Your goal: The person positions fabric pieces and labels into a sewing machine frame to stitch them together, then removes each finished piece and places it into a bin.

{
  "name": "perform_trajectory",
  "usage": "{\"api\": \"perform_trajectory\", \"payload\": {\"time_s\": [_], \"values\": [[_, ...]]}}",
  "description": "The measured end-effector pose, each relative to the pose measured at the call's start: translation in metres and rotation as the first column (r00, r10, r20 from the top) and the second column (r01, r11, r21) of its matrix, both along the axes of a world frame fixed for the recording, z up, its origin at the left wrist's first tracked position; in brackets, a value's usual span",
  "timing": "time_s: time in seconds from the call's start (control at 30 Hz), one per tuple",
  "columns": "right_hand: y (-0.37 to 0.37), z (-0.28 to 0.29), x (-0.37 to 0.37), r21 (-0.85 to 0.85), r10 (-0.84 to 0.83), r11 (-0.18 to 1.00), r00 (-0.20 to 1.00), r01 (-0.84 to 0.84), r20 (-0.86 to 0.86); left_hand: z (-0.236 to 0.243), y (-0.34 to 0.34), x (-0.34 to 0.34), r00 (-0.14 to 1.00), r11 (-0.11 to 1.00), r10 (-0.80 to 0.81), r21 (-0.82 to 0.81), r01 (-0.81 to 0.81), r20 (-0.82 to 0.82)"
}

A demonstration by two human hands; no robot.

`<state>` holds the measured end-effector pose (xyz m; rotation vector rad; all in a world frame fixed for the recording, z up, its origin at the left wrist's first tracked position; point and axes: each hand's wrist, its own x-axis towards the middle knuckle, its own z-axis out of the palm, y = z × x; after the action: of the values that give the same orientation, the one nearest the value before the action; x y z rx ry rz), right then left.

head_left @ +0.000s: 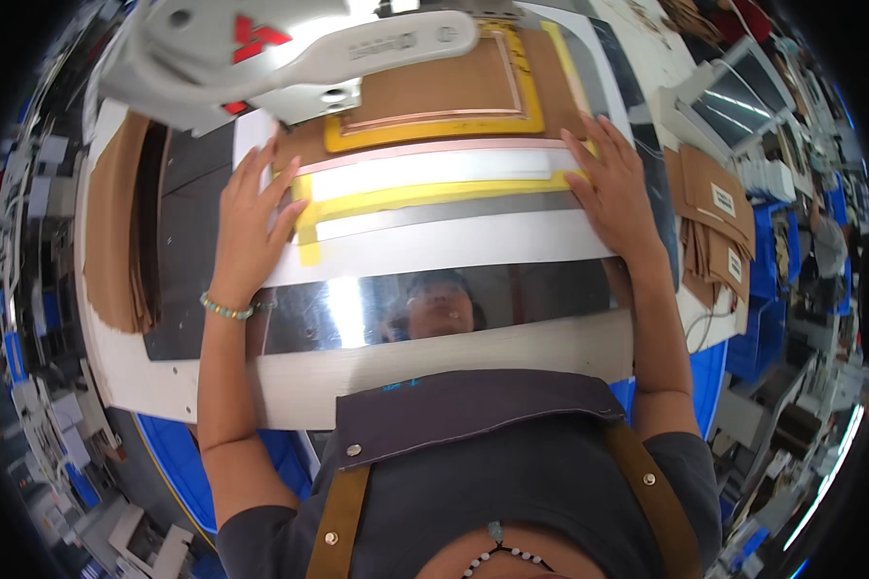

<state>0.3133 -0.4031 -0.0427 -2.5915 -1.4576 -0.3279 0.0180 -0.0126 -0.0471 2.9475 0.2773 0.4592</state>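
My left hand (251,220) lies with spread fingers at the left edge of a flat brown panel (304,147), close to a strip of yellow tape (308,232). Across from it, my right hand (612,185) rests at the panel's right edge, its fingers apart. A yellow frame (434,129) with a copper-coloured inner border lies on the panel between them. Nearer to me, yellow tape (434,198) runs sideways across a white sheet (473,236). What lies under my fingertips is partly hidden.
A white machine head (299,48) with red marks overhangs the back left. Stacked brown pieces stand at the left (116,232); more brown pieces (710,198) with white labels lie right, below a screen (743,96). A shiny metal plate (541,299) covers the near side.
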Motion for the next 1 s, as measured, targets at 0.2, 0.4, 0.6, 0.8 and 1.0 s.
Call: {"api": "perform_trajectory", "payload": {"time_s": [0.2, 0.4, 0.6, 0.8, 1.0], "values": [[-0.008, -0.005, 0.002, 0.1, 0.06, 0.993, 0.998, -0.06, 0.004, 0.001, -0.004, 0.006, 0.999, 0.999, -0.033, -0.023, 0.032, -0.032], [-0.004, -0.018, 0.004, 0.155, 0.077, 0.985, 0.997, -0.076, 0.002, -0.003, 0.004, -0.003, 0.995, 0.995, -0.092, -0.032, 0.092, -0.027], [-0.071, 0.054, 0.042, 0.471, -0.257, 0.869, 0.951, 0.15, 0.17, -0.004, 0.003, 0.005, 0.995, 0.995, -0.096, -0.032, 0.094, -0.035], [-0.203, 0.061, 0.12, 0.215, -0.49, 0.86, 0.867, 0.463, 0.094, -0.006, 0.004, 0.005, 0.996, 0.997, -0.081, -0.021, 0.08, -0.035], [-0.231, 0.036, 0.169, -0.06, -0.516, 0.837, 0.749, 0.544, -0.417, -0.004, 0.001, 0.002, 0.998, 0.998, -0.05, -0.028, 0.049, -0.042]]}}
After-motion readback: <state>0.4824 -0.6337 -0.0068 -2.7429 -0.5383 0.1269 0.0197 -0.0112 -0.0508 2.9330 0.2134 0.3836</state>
